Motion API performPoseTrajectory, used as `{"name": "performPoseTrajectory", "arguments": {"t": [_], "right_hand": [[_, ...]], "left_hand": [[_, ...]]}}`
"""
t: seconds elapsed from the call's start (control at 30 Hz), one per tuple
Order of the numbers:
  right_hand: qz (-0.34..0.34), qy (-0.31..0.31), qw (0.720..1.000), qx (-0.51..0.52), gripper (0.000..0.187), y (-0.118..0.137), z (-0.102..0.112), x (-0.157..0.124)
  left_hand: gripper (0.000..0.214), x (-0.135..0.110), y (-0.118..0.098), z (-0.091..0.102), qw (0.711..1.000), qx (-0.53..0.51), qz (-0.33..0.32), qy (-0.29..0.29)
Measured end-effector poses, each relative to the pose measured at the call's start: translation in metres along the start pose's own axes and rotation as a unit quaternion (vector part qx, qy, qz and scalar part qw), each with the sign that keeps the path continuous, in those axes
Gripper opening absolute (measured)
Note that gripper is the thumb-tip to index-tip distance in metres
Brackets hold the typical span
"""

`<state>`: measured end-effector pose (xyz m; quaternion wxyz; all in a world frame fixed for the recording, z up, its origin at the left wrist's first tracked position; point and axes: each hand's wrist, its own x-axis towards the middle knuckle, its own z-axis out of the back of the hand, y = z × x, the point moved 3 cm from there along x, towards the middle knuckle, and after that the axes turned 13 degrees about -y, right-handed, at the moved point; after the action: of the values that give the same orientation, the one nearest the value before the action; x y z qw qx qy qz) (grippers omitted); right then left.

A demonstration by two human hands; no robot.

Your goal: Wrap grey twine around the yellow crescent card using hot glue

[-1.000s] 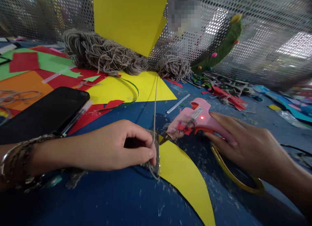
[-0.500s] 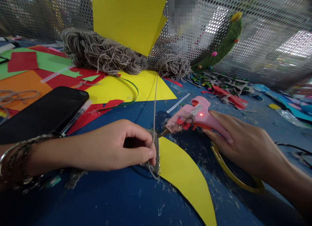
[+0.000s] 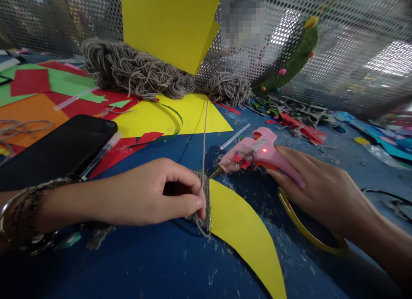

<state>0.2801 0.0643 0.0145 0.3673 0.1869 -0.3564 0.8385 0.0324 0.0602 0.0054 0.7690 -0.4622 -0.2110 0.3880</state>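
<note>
My left hand (image 3: 151, 196) is closed, pinching the twine-wrapped end (image 3: 204, 200) of a curved yellow paper piece (image 3: 244, 234) against the blue table. A strand of grey twine (image 3: 204, 135) runs up from the wrapping to the yarn at the back. My right hand (image 3: 322, 191) grips the handle of a pink glue gun (image 3: 254, 153) with a red light on. The gun's nozzle touches the top of the wrapped twine.
A black phone (image 3: 61, 148) and a pen (image 3: 101, 155) lie at the left on coloured paper sheets (image 3: 48, 93). Grey yarn bundles (image 3: 135, 73) and a yellow sheet (image 3: 170, 24) stand against a perforated metal screen. A yellow ring (image 3: 309, 234) lies under my right wrist.
My right hand has slid the glue gun a little to the left, bringing its nozzle against the wrapped twine. My left hand has stayed put.
</note>
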Motion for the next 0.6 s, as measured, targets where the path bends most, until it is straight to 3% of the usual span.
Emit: {"name": "performPoseTrajectory", "arguments": {"t": [0.27, 0.6], "right_hand": [[-0.002, -0.011, 1.000, 0.009, 0.040, -0.0010, 0.0028, 0.0004], [0.049, -0.028, 0.998, 0.005, 0.038, 0.0000, 0.0060, 0.0021]], "left_hand": [[0.021, 0.0002, 0.0010, -0.0004, 1.000, 0.002, -0.001, 0.000], [0.020, 0.0006, -0.0002, 0.0003, 1.000, 0.003, 0.001, -0.001]]}}
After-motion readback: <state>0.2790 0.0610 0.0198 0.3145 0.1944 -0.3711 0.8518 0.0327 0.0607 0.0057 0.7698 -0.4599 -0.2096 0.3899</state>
